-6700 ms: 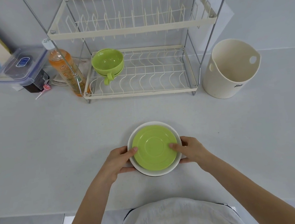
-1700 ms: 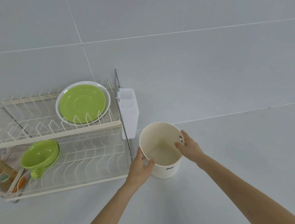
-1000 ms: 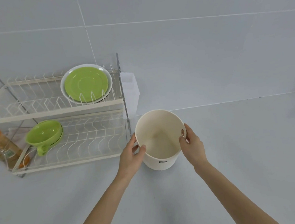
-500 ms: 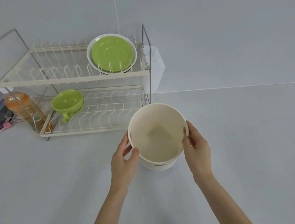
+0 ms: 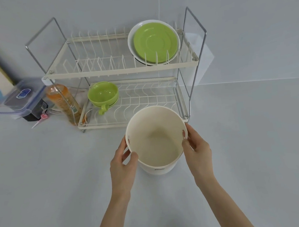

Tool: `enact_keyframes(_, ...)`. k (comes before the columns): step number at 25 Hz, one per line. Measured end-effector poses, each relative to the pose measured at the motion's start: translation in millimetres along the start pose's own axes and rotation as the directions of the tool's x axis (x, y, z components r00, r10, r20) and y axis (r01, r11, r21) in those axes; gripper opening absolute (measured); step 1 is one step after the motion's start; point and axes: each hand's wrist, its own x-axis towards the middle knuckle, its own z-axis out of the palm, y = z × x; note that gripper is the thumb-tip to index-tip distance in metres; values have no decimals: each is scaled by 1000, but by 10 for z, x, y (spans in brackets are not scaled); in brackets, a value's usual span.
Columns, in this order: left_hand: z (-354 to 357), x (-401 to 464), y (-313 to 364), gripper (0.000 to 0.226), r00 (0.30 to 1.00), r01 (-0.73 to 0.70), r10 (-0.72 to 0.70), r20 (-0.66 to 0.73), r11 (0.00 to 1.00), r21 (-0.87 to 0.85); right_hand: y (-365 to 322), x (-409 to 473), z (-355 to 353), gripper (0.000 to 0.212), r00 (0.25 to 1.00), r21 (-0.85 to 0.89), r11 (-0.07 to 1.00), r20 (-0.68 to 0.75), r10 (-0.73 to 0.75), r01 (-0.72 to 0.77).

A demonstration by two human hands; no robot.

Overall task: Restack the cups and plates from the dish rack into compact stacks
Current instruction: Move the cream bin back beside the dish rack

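The bucket (image 5: pixel 156 141) is plain cream, with small dark lettering low on its wall. Behind it, the rack (image 5: pixel 123 71) is cream wire on silver posts. On the rack's upper tier a lime green saucer (image 5: pixel 155 42) lies in a white plate (image 5: pixel 134 51); lower, lime green cups (image 5: pixel 103 95). Left of the rack, an orange bottle (image 5: pixel 62 101), white-capped.

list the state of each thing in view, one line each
cream bucket: upright, empty, held at the rim by both hands
left hand: gripping the bucket's rim
right hand: gripping the bucket's rim
plates: stacked, green on white, leaning on the top tier
green cups: nested, upright, lower tier
dish rack: standing, mostly empty
orange bottle: upright, capped
plastic container: lid closed
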Motion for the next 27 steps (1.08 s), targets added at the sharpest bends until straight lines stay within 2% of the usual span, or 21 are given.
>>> enact_keyframes(12,-79,331,-113,55,998,46,-47,48,999,22,74,258,296,45,994,-56,996,-88,65,-70)
enact_keyframes(18,-19,390,-105,55,998,20,-22,55,999,43,134,342,303,42,995,-87,995,-92,40,-48)
enact_keyframes(23,-32,420,-106,56,997,7,-15,81,996,92,189,345,268,36,999,-136,991,-40,-17,12)
enact_keyframes(27,-51,436,-119,57,993,-40,26,113,991,126,199,330,208,41,999,-240,970,42,-35,44)
